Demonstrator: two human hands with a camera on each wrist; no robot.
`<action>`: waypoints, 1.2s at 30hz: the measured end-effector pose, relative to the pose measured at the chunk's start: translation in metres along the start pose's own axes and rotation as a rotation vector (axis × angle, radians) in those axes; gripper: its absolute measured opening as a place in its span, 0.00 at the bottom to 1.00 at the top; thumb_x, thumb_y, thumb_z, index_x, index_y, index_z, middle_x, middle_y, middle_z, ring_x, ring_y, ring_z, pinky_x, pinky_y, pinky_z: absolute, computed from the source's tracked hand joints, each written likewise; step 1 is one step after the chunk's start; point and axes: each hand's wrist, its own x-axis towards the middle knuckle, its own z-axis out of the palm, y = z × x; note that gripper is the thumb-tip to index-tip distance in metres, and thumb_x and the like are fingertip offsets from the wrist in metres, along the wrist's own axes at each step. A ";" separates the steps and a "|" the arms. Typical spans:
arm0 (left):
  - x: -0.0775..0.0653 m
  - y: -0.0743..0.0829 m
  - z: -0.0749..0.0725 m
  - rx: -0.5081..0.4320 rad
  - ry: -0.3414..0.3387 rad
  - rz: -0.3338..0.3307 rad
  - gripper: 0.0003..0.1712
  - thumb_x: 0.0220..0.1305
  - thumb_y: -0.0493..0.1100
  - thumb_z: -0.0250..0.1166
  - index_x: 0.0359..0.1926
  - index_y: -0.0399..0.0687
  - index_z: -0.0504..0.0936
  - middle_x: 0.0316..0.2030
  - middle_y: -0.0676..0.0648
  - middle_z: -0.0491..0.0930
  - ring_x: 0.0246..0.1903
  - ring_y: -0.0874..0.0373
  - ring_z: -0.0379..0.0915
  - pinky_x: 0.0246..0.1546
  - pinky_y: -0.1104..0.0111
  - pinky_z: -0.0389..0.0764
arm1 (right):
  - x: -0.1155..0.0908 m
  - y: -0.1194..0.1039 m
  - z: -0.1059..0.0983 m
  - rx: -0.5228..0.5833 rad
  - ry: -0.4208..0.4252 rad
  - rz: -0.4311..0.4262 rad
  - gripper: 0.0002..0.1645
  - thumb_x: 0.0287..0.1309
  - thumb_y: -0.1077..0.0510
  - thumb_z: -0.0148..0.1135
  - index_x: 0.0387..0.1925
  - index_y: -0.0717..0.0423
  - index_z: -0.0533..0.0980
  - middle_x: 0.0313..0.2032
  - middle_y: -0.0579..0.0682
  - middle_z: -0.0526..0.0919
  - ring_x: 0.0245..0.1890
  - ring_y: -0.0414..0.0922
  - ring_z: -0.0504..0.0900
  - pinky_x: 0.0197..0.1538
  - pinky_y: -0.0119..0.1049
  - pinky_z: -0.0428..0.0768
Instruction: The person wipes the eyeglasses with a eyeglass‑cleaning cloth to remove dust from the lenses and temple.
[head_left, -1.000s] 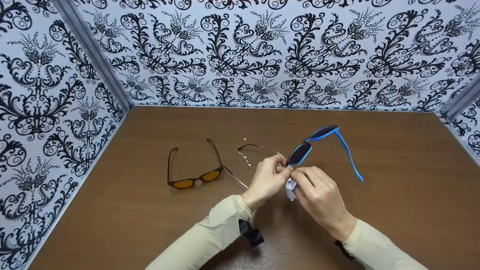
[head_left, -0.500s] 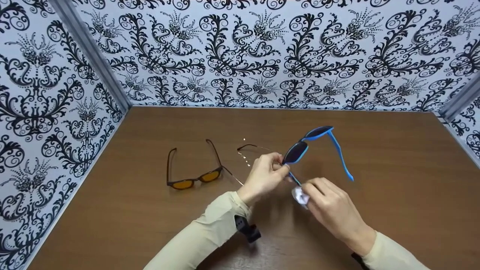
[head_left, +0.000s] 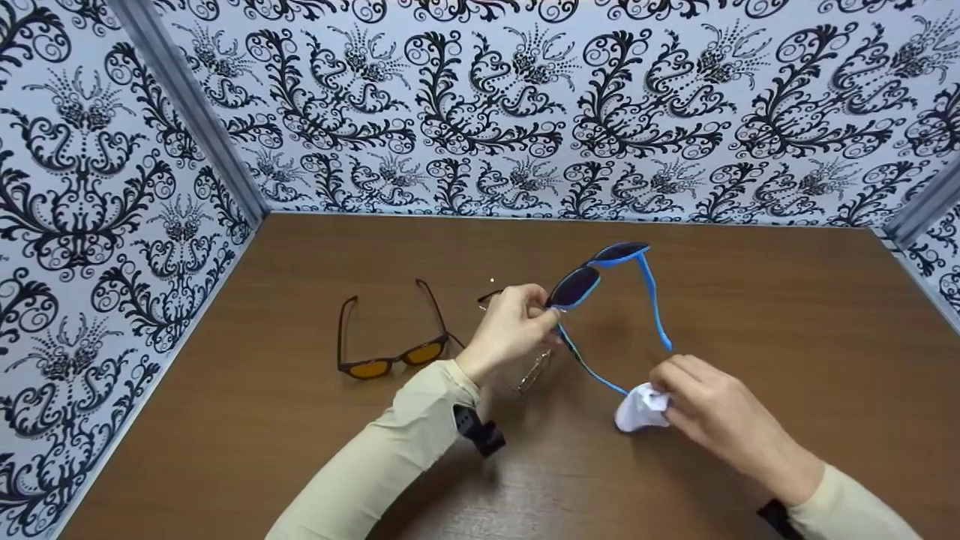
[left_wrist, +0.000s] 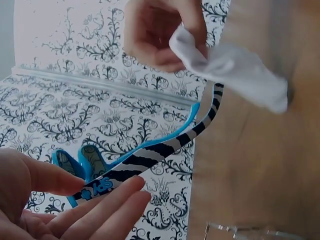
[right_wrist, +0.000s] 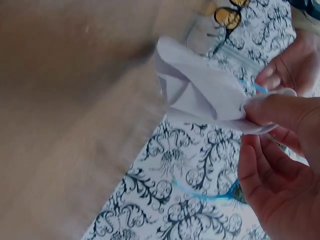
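Observation:
My left hand [head_left: 510, 330] pinches a pair of blue sunglasses [head_left: 576, 288] at the hinge corner, holding them above the table. Dark lenses point away, and both temples are unfolded. In the left wrist view the near temple [left_wrist: 150, 156] shows black and white stripes, with thumb and fingers on its hinge end. My right hand [head_left: 739, 420] pinches a white cloth [head_left: 642, 409] between thumb and fingers. The cloth lies at the tip of the striped temple and overlaps it in the head view. Folds of the cloth [right_wrist: 200, 92] hang past the fingertips in the right wrist view.
Glasses with orange lenses [head_left: 394, 361] lie on the brown table [head_left: 300, 450], left of my left hand. Thin metal-framed glasses [head_left: 534, 372] lie partly hidden under that hand. Patterned walls [head_left: 480, 112] border the table at the back and sides.
My right hand has drawn the cloth along the striped temple toward its tip, moving right and nearer. The left hand has shifted slightly left and up with the blue sunglasses, uncovering part of the metal-framed glasses.

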 end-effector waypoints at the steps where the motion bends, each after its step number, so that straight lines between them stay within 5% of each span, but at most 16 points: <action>1: 0.001 0.001 -0.001 0.001 -0.007 -0.002 0.02 0.61 0.27 0.59 0.33 0.29 0.75 0.27 0.37 0.84 0.25 0.44 0.83 0.26 0.67 0.83 | 0.000 0.003 -0.003 0.009 0.000 0.005 0.21 0.29 0.74 0.64 0.32 0.57 0.75 0.32 0.44 0.78 0.32 0.40 0.76 0.34 0.27 0.76; 7: 0.015 0.004 -0.003 0.093 -0.038 0.034 0.03 0.61 0.27 0.58 0.35 0.29 0.77 0.28 0.37 0.84 0.25 0.48 0.84 0.26 0.68 0.83 | 0.008 0.016 -0.025 0.021 0.057 0.055 0.24 0.27 0.77 0.68 0.35 0.64 0.77 0.32 0.50 0.80 0.30 0.44 0.79 0.40 0.21 0.77; 16: 0.045 0.020 0.000 0.453 -0.042 0.133 0.04 0.59 0.32 0.63 0.37 0.36 0.81 0.31 0.44 0.85 0.28 0.58 0.81 0.30 0.76 0.77 | 0.027 0.023 -0.049 0.128 0.074 0.210 0.24 0.34 0.82 0.66 0.36 0.61 0.80 0.33 0.47 0.81 0.33 0.35 0.77 0.40 0.19 0.74; 25: 0.066 0.033 0.016 0.623 -0.055 0.158 0.06 0.58 0.38 0.69 0.37 0.40 0.83 0.33 0.46 0.84 0.31 0.57 0.77 0.34 0.70 0.77 | 0.040 0.025 -0.055 0.279 -0.082 0.309 0.22 0.42 0.80 0.66 0.37 0.55 0.83 0.34 0.42 0.84 0.34 0.37 0.81 0.39 0.21 0.76; 36: 0.077 0.022 0.036 0.769 -0.167 0.211 0.07 0.51 0.31 0.71 0.32 0.40 0.82 0.29 0.48 0.81 0.33 0.55 0.77 0.36 0.67 0.78 | 0.028 0.031 -0.050 0.337 -0.176 0.358 0.20 0.45 0.78 0.67 0.37 0.54 0.83 0.34 0.42 0.84 0.33 0.38 0.81 0.37 0.24 0.79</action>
